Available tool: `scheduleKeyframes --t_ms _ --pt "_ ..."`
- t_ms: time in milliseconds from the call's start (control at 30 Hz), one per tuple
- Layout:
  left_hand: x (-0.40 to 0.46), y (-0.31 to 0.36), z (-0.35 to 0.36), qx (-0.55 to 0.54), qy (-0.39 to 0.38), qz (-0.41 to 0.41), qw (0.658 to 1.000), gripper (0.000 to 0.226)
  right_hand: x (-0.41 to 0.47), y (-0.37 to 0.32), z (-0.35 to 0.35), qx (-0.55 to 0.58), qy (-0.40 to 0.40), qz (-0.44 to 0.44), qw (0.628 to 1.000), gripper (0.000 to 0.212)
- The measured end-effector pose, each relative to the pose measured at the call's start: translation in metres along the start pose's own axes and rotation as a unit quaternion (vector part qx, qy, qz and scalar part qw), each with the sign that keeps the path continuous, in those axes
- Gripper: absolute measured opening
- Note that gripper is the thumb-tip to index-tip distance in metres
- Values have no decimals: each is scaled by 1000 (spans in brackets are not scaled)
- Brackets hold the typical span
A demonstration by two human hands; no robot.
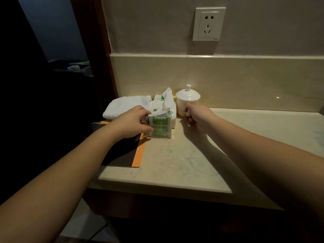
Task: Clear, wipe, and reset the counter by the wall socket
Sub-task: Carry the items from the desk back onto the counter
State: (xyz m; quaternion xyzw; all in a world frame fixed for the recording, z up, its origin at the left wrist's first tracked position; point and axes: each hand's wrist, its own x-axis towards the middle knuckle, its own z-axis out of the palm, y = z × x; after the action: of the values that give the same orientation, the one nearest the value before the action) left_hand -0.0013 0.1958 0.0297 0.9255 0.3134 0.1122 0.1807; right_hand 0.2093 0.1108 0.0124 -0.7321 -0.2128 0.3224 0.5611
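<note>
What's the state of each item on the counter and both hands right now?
lidded cup: upright, lid on, handle gripped by right hand.
clear holder: upright, holds green packets, gripped by left hand.
tissue pack: open, one tissue sticking up.
white towel: folded, lying at the counter's left end.
mat: flat on the counter.
wall socket: nothing plugged in.

A dark doorway [52,50] is seen left of the brown door frame [103,50]. Beyond that frame, a dim shelf [73,67] holding a pale roll [73,67] is visible; a tiled floor [82,225] lies below it.
</note>
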Motion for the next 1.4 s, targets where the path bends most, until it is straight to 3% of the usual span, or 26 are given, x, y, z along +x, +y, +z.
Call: scheduleKeyframes --t_ms 633,800,967,1133,1400 --pt "0 -1 3 1 4 -4 1000 60 1 -7 -7 -88 -46 2 995 35" --pt "-6 8 -3 36 55 -38 997 70 -16 -7 -37 -151 -61 -46 986 39" --pt "-25 53 -8 23 133 -11 991 48 -52 -3 -92 -286 -30 -154 945 25" --pt "-52 128 7 -45 164 31 985 29 -116 12 -161 -444 9 -254 859 31" --pt "-109 261 93 -114 94 125 981 17 -233 100 -289 -509 -3 -304 805 35"
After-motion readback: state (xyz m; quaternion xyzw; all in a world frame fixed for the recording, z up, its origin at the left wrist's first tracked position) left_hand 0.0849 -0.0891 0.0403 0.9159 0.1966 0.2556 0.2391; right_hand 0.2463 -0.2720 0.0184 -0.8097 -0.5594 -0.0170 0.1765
